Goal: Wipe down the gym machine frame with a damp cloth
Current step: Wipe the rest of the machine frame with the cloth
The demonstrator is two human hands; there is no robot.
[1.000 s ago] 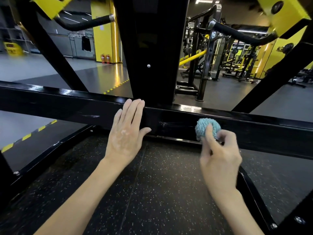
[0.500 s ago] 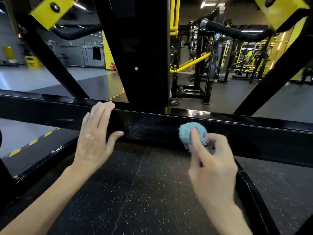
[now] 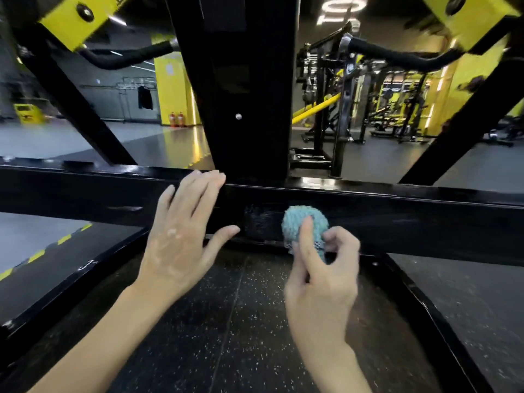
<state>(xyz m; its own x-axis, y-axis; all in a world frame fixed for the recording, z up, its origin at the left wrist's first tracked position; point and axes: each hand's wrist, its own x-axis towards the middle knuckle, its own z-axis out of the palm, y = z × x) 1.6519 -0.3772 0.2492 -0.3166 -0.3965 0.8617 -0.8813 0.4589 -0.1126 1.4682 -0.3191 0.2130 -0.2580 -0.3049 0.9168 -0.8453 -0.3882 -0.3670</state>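
Two hands on the job: the left hand [image 3: 181,242] lies flat against the front face of the black crossbar [image 3: 411,222], fingers straight and close together, thumb spread out low, fingertips up at the bar's top edge just left of the wide upright post [image 3: 243,80]. The right hand [image 3: 320,285] grips a balled-up teal cloth [image 3: 304,222], index finger laid over it and the other fingers curled beneath, pressing it to that same face, just right of the left thumb. Pale streaks show on the bar beside the cloth. Below, speckled rubber flooring [image 3: 226,321] lies between the black side rails [image 3: 71,279].
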